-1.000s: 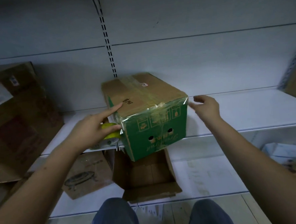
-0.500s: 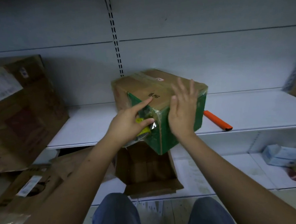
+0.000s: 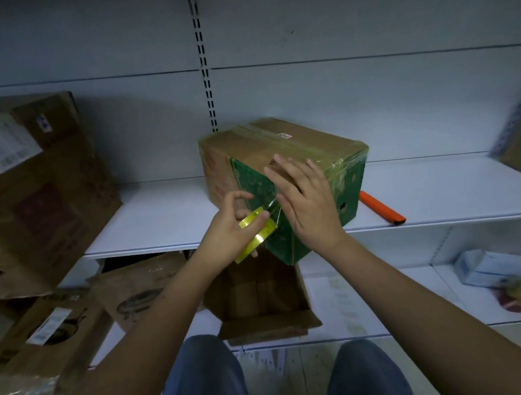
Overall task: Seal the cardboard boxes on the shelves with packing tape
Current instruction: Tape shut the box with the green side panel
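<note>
Since half a second ago the left hand has drawn the tape roll back from the cardboard box, so a short clear strip now stretches from roll to box; its thumb and fingers pinch the yellow roll. The right hand stays flat with fingers spread, pressing the box's near green face. The box sits turned at the front edge of the white shelf, its near corner overhanging. An orange tool lies on the shelf to its right. An open carton sits on the lower shelf below; flattened cardboard leans at the left end.
</note>
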